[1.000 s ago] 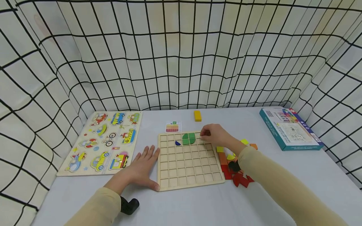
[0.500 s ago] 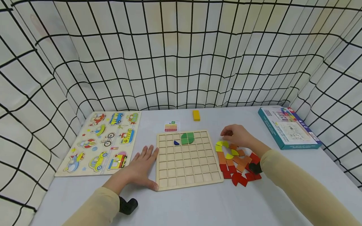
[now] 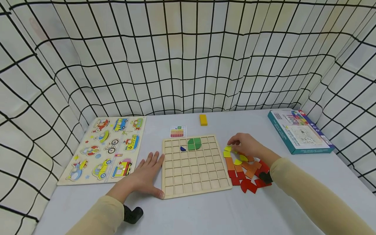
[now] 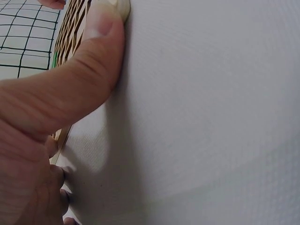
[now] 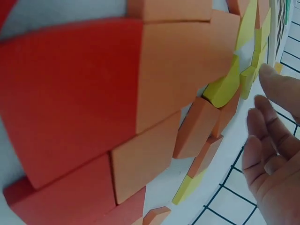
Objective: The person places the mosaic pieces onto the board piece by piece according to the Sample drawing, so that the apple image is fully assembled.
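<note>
Two hands at a wooden grid board [image 3: 194,178], left hand [image 3: 144,176] flat with fingers spread, thumb against the board's near-left corner, right hand [image 3: 245,145] curled over loose coloured pieces [image 3: 245,171] just right of the board, possibly pinching a yellow piece [image 3: 227,148], grip unclear.

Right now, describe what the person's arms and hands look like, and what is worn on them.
Both arms wear long beige sleeves, the left sleeve and the right sleeve ending at the wrists. The left hand and right hand are bare, with no gloves, and no rings show. A small black device sits under the left wrist and another under the right wrist. The left thumb's nail is short and unpainted.
</note>
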### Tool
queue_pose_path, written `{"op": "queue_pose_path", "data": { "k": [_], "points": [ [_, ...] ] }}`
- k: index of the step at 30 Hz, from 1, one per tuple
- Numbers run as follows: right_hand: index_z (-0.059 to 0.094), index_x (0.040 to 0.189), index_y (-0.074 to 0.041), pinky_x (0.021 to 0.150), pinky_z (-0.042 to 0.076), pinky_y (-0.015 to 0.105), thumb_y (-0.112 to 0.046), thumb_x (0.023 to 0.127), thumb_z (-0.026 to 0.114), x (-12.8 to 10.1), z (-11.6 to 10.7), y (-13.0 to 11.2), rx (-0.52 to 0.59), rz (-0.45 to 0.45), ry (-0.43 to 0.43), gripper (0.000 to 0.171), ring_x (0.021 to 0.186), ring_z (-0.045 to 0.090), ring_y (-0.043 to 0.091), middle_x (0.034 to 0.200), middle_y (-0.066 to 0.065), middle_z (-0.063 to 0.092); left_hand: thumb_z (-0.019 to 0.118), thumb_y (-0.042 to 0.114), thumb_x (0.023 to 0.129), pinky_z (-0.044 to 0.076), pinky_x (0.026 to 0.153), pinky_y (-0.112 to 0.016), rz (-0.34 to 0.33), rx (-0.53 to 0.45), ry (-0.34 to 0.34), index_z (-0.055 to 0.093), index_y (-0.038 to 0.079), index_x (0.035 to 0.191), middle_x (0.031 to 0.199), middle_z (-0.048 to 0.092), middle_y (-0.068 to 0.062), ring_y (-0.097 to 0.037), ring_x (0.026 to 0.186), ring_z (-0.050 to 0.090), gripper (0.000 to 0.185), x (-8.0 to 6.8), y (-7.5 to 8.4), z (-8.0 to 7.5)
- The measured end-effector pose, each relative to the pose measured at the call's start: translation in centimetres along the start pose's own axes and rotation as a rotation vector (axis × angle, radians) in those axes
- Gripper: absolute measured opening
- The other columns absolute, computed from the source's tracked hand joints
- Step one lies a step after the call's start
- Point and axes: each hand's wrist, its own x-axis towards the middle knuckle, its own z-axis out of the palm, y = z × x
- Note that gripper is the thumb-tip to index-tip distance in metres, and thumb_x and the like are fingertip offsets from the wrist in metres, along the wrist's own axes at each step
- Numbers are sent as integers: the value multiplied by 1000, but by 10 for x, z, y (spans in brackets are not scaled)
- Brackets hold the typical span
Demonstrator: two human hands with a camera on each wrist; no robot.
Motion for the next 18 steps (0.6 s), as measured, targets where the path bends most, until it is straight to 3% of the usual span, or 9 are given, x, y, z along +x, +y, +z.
{"op": "queue_pose_path", "data": {
  "k": [5, 18],
  "points": [
    [73, 121, -7, 89, 55, 37, -10, 94, 72, 1, 0, -3, -28, 30, -20, 27, 101, 56, 26, 113, 11, 66, 94, 50, 65, 5, 125, -69, -4, 4, -3, 14, -1, 162, 170, 4, -28, -51, 157, -1, 136, 0, 0, 0],
    [77, 113, -14, 97, 54, 44, -12, 95, 71, 11, 2, -6, -47, -25, -69, 19, 108, 57, 27, 112, 8, 66, 93, 51, 65, 5, 125, -69, -16, 5, -12, 13, -2, 162, 170, 2, -28, -51, 157, -2, 137, 0, 1, -1]
  ]
}}
